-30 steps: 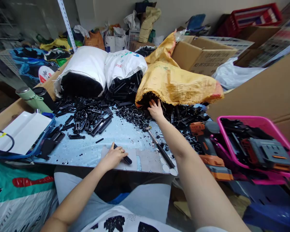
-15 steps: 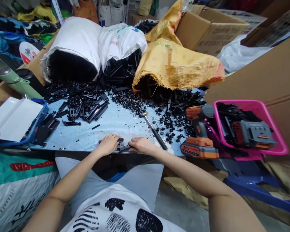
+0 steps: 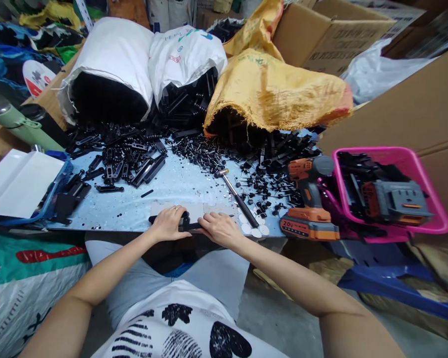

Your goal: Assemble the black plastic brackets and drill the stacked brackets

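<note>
At the table's front edge, my left hand (image 3: 169, 223) is closed over a black plastic part (image 3: 185, 221), its thumb along the near side. The part's dark end sticks out to the left of that hand. Just to the right, my right hand (image 3: 220, 228) has its fingers pressed together on the part's right end. Both hands rest over a pale plate (image 3: 197, 210) lying on the blue table top (image 3: 186, 186). The palms and fingers hide much of the part. A hammer (image 3: 237, 198) lies right of my right hand, beside white discs (image 3: 260, 230).
An orange cordless drill (image 3: 309, 199) stands at the right, beside a pink basket (image 3: 433, 199) holding black parts and a battery. Small black parts (image 3: 261, 189) and longer ones (image 3: 115, 159) spread before white sacks (image 3: 112, 54) and a yellow sack (image 3: 276, 92). A blue tray (image 3: 52, 199) sits left.
My left thumb has come round to the near side of the black part, which now looks turned between the hands. The whole view has shifted slightly.
</note>
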Available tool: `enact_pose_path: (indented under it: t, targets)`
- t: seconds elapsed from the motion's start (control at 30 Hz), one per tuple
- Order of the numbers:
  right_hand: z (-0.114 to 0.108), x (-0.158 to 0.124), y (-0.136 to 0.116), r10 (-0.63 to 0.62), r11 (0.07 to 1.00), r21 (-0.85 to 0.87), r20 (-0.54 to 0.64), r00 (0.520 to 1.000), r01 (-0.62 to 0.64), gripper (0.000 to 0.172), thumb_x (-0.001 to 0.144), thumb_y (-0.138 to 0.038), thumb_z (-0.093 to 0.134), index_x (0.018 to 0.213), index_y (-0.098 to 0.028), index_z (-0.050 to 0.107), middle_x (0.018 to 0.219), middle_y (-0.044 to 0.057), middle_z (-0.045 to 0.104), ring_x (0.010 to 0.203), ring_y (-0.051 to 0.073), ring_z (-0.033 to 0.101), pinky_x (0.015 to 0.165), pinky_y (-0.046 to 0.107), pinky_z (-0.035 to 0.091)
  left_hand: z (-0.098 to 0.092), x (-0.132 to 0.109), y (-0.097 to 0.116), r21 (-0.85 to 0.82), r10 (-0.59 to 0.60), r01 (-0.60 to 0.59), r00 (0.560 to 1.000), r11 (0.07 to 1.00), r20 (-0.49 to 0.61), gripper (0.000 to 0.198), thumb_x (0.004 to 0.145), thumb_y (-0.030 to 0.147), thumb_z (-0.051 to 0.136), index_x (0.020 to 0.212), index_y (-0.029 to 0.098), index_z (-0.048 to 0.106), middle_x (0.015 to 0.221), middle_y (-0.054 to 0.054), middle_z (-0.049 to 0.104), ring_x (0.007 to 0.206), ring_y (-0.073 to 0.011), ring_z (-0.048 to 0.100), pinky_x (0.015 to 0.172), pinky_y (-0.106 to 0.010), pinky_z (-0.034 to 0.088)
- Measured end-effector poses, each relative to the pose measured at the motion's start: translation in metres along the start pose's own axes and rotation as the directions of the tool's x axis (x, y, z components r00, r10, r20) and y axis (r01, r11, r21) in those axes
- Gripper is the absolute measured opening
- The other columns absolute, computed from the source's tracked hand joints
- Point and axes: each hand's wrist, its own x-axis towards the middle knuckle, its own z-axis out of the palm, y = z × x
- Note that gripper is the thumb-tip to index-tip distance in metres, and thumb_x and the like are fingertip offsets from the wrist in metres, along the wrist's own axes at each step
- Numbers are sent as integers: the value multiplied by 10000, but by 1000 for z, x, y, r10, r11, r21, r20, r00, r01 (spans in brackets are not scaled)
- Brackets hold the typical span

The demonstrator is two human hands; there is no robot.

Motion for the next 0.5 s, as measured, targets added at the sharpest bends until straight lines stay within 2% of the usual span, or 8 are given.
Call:
enact_pose_path:
  t: [0.1,0.27,0.4,0.5]
  targets:
    - [-8,0,-7,26,1000,-6,13,1000,-26,321,973,-424,364,991,-177,568,891,78,600,796,185,519,620,296,247,1,-4,-1,-7,22,-23,999,1000,-45,591,675,554,672,1077,173,467,1000,-103,588,922,-277,590,735,-355,471]
    - [-18,8,-7,31,999,-28,-8,999,-32,329,975,-421,357,971,-167,565,877,81,592,801,187,516,625,302,245,9,-8,-7,-30,55,-61,985,998,-162,419,756,399,624,1075,172,476,1021,-102,603,938,-252,602,762,-342,485]
    - [-26,15,-1,-62,996,-70,-8,998,61,322,986,-392,339,971,-157,559,873,80,589,800,184,514,622,297,239,10,-8,-12,-33,106,-116,971,993,-215,378,773,396,618,1043,167,486,981,-89,616,896,-232,617,728,-318,489]
    - [-25,16,4,-98,992,-86,-15,995,96,324,986,-396,338,962,-160,558,860,73,586,779,177,512,619,295,239,9,-8,-10,-28,88,-96,976,995,-199,361,768,409,627,1004,168,499,953,-81,619,874,-227,619,709,-306,485]
